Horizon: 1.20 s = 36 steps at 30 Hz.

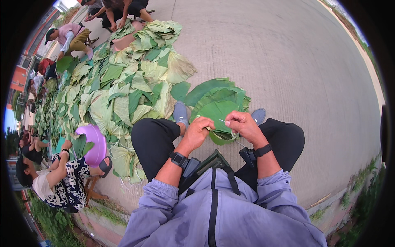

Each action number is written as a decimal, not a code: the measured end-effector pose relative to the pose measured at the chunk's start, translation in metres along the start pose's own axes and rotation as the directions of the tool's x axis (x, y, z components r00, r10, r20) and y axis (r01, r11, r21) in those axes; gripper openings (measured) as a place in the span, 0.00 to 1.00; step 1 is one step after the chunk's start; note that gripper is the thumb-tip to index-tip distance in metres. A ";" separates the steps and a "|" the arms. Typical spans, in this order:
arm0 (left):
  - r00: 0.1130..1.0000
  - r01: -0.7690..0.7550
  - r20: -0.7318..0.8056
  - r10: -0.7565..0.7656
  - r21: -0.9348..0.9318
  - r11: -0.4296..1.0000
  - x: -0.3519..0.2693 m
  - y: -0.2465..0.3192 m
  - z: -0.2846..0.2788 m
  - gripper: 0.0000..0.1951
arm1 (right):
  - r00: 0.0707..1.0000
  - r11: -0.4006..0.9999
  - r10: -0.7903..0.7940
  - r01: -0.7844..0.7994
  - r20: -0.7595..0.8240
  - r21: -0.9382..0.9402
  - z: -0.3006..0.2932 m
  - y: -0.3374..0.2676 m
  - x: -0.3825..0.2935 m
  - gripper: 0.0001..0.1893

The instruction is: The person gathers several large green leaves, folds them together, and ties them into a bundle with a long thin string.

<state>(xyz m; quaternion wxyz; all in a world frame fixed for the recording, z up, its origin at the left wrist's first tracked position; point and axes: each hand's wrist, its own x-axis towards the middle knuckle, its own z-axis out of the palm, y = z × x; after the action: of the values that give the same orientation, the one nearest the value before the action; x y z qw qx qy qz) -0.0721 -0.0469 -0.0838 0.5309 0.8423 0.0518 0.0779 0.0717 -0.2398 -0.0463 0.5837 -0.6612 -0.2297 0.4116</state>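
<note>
A round stack of green lotus leaves [217,105] lies between my feet on the concrete. At its near edge, my left hand [197,131] has its fingers closed on a leaf edge. Just to the right, my right hand [243,125] pinches a thin metal needle [221,120] between thumb and forefinger, its tip pointing left over the leaves. A pale cord [239,143] hangs below my right hand near the stack's edge; whether it runs to the needle cannot be told. Both wrists carry black straps with dark devices.
Overlapping green and yellowed leaves [123,89] form a long heap on the left. A purple plastic basin [94,145] stands beside a seated person at the lower left; a pink basin [125,40] sits among leaves farther off. Other people sit along the heap. A weedy kerb [333,200] borders the lower right.
</note>
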 end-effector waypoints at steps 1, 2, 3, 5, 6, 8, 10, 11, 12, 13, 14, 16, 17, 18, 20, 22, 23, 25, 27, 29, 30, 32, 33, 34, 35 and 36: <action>1.000 -0.001 0.001 0.001 0.000 1.000 0.000 0.001 0.001 0.13 | 0.999 1.000 0.000 0.000 0.041 -0.002 0.003 0.001 -0.001 0.04; 1.000 -0.012 -0.016 0.011 -0.058 0.998 0.001 0.002 0.002 0.14 | 0.997 0.999 0.046 -0.047 0.068 0.012 0.008 0.003 -0.001 0.04; 0.999 -0.037 -0.033 0.034 -0.118 0.992 0.001 0.003 0.002 0.14 | 0.995 0.998 0.054 -0.056 0.078 0.016 0.012 0.005 -0.001 0.04; 0.998 -0.013 -0.067 0.002 -0.166 0.986 0.002 0.005 0.004 0.14 | 0.988 0.995 0.084 -0.091 0.126 0.049 0.021 0.009 0.000 0.05; 0.994 -0.003 -0.103 -0.020 -0.216 0.976 0.001 0.006 0.005 0.15 | 0.989 0.996 0.070 -0.076 0.133 0.043 0.025 0.011 0.000 0.05; 0.985 0.021 -0.168 -0.041 -0.119 0.993 0.000 0.006 0.007 0.16 | 0.986 0.997 0.050 -0.059 0.157 0.049 0.030 0.014 0.001 0.05; 0.971 0.050 -0.234 -0.054 -0.023 0.998 0.000 0.003 0.008 0.17 | 0.986 0.998 0.032 -0.039 0.163 0.041 0.032 0.017 0.002 0.05; 0.962 0.127 -0.249 -0.116 0.029 0.991 -0.001 0.001 0.006 0.17 | 0.988 0.998 0.031 -0.038 0.150 0.041 0.034 0.017 0.002 0.05; 0.953 0.159 -0.274 -0.128 0.095 0.983 0.000 -0.001 0.005 0.17 | 0.992 0.999 0.024 -0.028 0.126 0.031 0.034 0.018 0.003 0.05; 0.948 0.204 -0.266 -0.176 0.081 0.976 0.000 -0.003 0.004 0.17 | 0.990 0.999 0.030 -0.036 0.137 0.040 0.035 0.019 0.003 0.05; 0.948 0.280 -0.114 -0.298 -0.149 0.948 0.001 -0.004 0.004 0.17 | 0.990 0.999 0.030 -0.035 0.137 0.035 0.036 0.019 0.004 0.05; 0.925 0.373 0.065 -0.375 -0.354 0.858 0.001 -0.003 0.005 0.18 | 0.990 0.999 0.029 -0.033 0.136 0.030 0.038 0.020 0.004 0.06; 0.944 0.317 0.064 -0.323 -0.438 0.841 0.000 -0.002 0.008 0.18 | 0.992 0.998 0.034 -0.040 0.124 0.049 0.038 0.020 0.004 0.06; 0.955 0.287 0.085 -0.285 -0.512 0.810 0.000 0.001 0.009 0.17 | 0.995 0.997 0.049 -0.054 0.091 0.047 0.039 0.020 0.004 0.06; 0.966 0.251 0.097 -0.238 -0.551 0.796 -0.003 0.005 0.008 0.17 | 0.996 0.997 0.036 -0.041 0.086 0.062 0.037 0.021 0.004 0.06; 0.970 0.243 0.130 -0.207 -0.585 0.773 -0.003 0.007 0.008 0.16 | 0.997 0.998 0.033 -0.037 0.064 0.054 0.036 0.021 0.005 0.06; 0.965 0.259 0.130 -0.228 -0.604 0.753 -0.003 0.008 0.009 0.15 | 0.996 0.998 0.038 -0.043 0.077 0.052 0.035 0.021 0.005 0.05; 0.960 0.275 0.132 -0.247 -0.621 0.734 -0.001 0.005 0.009 0.13 | 0.995 0.998 0.041 -0.046 0.088 0.052 0.034 0.021 0.006 0.05; 0.948 0.310 0.104 -0.300 -0.519 0.797 0.002 -0.001 0.008 0.10 | 0.998 0.996 0.030 -0.035 0.062 0.079 0.034 0.021 0.006 0.04; 0.955 0.284 0.086 -0.286 -0.554 0.783 0.001 -0.005 0.010 0.08 | 0.997 0.994 0.043 -0.049 0.066 0.098 0.034 0.021 0.005 0.04; 0.951 0.291 0.072 -0.302 -0.542 0.788 0.001 -0.007 0.011 0.07 | 0.997 0.994 0.073 -0.076 0.032 0.083 0.033 0.021 0.005 0.04; 0.954 0.269 0.048 -0.295 -0.566 0.779 0.002 -0.008 0.012 0.05 | 0.996 0.991 0.072 -0.077 0.047 0.112 0.033 0.020 0.005 0.04; 0.965 0.224 0.017 -0.260 -0.566 0.793 0.002 -0.008 0.013 0.04 | 0.996 0.990 0.084 -0.086 0.019 0.112 0.033 0.020 0.005 0.04; 0.955 0.256 0.024 -0.296 -0.571 0.780 0.002 -0.007 0.013 0.04 | 0.996 0.988 0.084 -0.088 0.039 0.125 0.033 0.019 0.005 0.04; 0.957 0.254 0.029 -0.290 -0.572 0.780 0.003 -0.006 0.013 0.06 | 0.996 0.989 0.089 -0.091 0.024 0.118 0.033 0.019 0.005 0.04; 0.959 0.247 0.027 -0.281 -0.561 0.790 0.003 -0.006 0.012 0.07 | 0.996 0.991 0.085 -0.084 -0.003 0.105 0.033 0.019 0.005 0.04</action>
<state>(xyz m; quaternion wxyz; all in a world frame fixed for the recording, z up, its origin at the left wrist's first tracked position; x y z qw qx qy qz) -0.0669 -0.0551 -0.0938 0.7576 0.6319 0.1590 0.0391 0.0446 -0.2206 -0.0652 0.6005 -0.6403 -0.1772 0.4450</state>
